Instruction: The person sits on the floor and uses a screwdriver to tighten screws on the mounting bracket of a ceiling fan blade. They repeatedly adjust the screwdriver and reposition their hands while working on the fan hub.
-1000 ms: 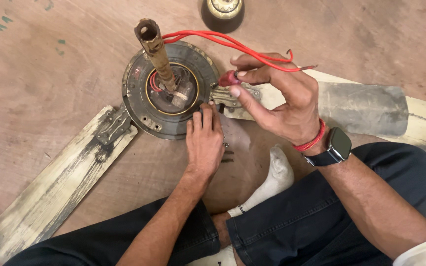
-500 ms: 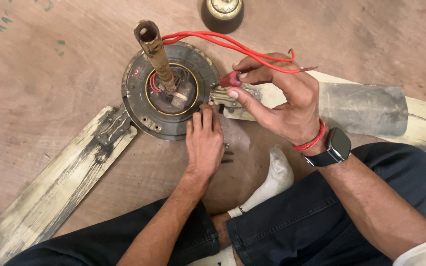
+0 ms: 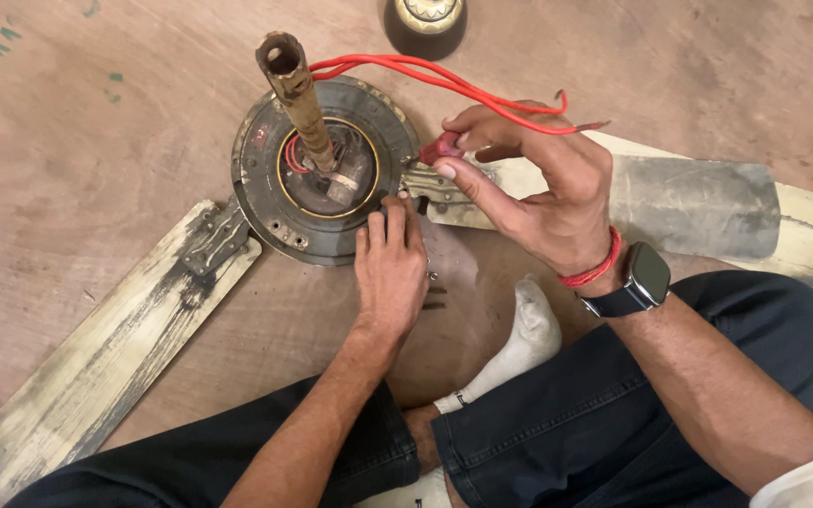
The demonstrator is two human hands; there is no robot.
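An old ceiling fan lies on the floor, its round dark motor housing point(image 3: 275, 202) facing up with a brass down-rod point(image 3: 298, 99) standing out of the middle. Red wires point(image 3: 425, 80) loop from the rod's base toward the right. My left hand point(image 3: 390, 268) rests flat with its fingertips on the housing's near right rim. My right hand point(image 3: 538, 188) pinches a small red-handled tool point(image 3: 437, 149), its tip down at the blade bracket point(image 3: 425, 183) beside the housing. Whether it is a screwdriver I cannot tell.
Two worn cream fan blades reach out, one to the lower left point(image 3: 115, 348) and one to the right point(image 3: 708, 202). A dark domed fan cover point(image 3: 425, 23) sits at the top edge. My crossed legs in dark trousers and a white sock point(image 3: 519, 348) lie close below.
Both hands stay nearly where they were. The right hand's fingers have shifted slightly on the red-handled tool.
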